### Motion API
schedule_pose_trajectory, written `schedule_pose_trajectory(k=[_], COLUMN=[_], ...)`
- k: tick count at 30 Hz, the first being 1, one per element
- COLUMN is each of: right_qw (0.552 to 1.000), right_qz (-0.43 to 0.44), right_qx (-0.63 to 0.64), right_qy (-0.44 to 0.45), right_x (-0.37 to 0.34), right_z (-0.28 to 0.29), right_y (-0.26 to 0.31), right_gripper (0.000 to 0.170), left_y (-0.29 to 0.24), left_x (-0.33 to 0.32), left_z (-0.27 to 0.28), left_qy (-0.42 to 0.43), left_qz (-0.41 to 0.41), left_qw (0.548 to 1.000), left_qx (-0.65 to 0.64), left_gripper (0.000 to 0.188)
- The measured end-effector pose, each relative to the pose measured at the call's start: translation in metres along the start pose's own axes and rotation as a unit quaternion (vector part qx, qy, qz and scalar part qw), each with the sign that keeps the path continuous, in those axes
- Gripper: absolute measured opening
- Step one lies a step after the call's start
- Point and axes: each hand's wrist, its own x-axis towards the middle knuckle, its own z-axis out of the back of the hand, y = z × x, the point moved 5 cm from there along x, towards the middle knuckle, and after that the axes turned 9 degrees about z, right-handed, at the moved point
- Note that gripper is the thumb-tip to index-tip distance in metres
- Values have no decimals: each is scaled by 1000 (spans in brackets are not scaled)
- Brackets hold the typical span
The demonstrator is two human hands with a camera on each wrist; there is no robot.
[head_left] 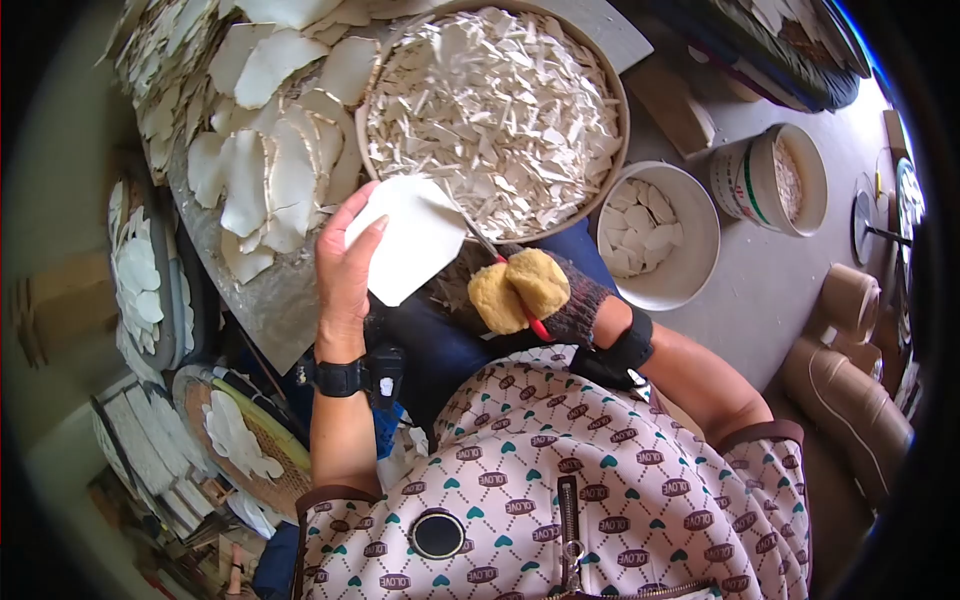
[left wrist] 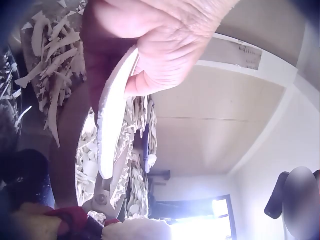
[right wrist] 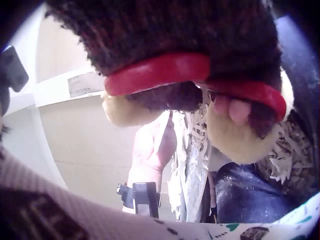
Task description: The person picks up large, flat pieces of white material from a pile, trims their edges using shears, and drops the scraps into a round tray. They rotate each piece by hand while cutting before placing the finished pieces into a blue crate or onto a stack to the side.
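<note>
My bare left hand (head_left: 345, 275) pinches a flat, stiff white piece (head_left: 412, 245) with angular trimmed edges, thumb on its upper face. In the left wrist view the piece (left wrist: 111, 125) shows edge-on, slightly curved. My right hand (head_left: 583, 308), in a dark knitted glove, grips red-handled scissors (head_left: 537, 326). Yellow foam pads (head_left: 540, 280) cover parts of the fingers around the handles. The scissor blades (head_left: 481, 238) lie along the piece's right edge. Red handle loops (right wrist: 157, 72) run across the glove in the right wrist view.
A large round tub (head_left: 624, 130) heaped with white offcuts stands just ahead. Larger irregular white sheets (head_left: 240, 160) are stacked at the left. To the right are a white bucket (head_left: 702, 265) with cut pieces and a tilted pail (head_left: 738, 185) with a green stripe.
</note>
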Motion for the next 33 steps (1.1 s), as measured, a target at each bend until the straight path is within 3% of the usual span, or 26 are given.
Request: schedule_pose_trajectory(k=[5, 8, 10, 13, 14, 15, 16, 17, 18, 19, 20, 23, 26, 27, 28, 29, 31, 33], right_qw=[991, 998, 994, 994, 993, 993, 993, 993, 994, 994, 995, 996, 994, 975, 979, 979, 980, 982], right_qz=[-63, -18, -50, -106, -114, -113, -112, -107, -103, -99, -90, -62, -29, 58, 9, -18, -86, -115], right_qx=[116, -58, -84, -1, 18, 23, 27, 21, 14, 8, 12, -30, -41, -149, -129, -126, -100, -82], right_qy=[-36, -5, 44, 38, 33, 35, 37, 40, 43, 46, 43, 53, 97, 158, 159, 162, 148, 123], right_x=[11, 12, 6, 2, 4, 6, 6, 11, 16, 21, 24, 34, 45, 54, 50, 42, 27, 23], right_z=[-1, 0, -6, -15, -18, -20, -22, -25, -27, -29, -32, -39, -51, -56, -56, -53, -42, -38], right_y=[22, 21, 3, -9, -7, -10, -14, -11, -7, -4, -8, 1, -2, 15, 1, -10, -32, -40], right_gripper=[27, 23, 19, 22, 25, 25, 25, 24, 23, 23, 22, 20, 18, 18, 18, 16, 14, 13], left_y=[-3, 2, -5, -8, -10, -31, -38, -54, -72, -87, -107, -125, -101, -86, -71, -75, -55, -51], left_x=[-1, -3, -14, -29, -32, -37, -40, -49, -73, -88, -93, -62, -4, 20, 40, 48, 71, 78], left_z=[10, 20, 26, 74, 115, 163, 229, 290, 338, 370, 368, 311, 249, 235, 224, 203, 186, 185], left_qy=[0, -13, -22, 58, 20, -31, -177, -224, -298, -358, -400, -192, -225, -207, -230, -224, -283, -271], left_qz=[-5, -24, -41, 49, 69, -12, -31, -106, -217, -247, -222, -208, -130, -133, -178, -141, -79, -24], left_qw=[1000, 999, 995, 995, 996, 997, 982, 951, 920, 879, 868, 956, 954, 944, 904, 869, 732, 761], left_qx=[26, 38, 83, 57, 58, 74, -64, -184, -131, -195, -194, -79, 151, 219, 315, 418, 615, 589], left_gripper=[38, 40, 43, 45, 39, 31, 28, 31, 39, 43, 44, 44, 45, 48, 58, 85, 105, 108])
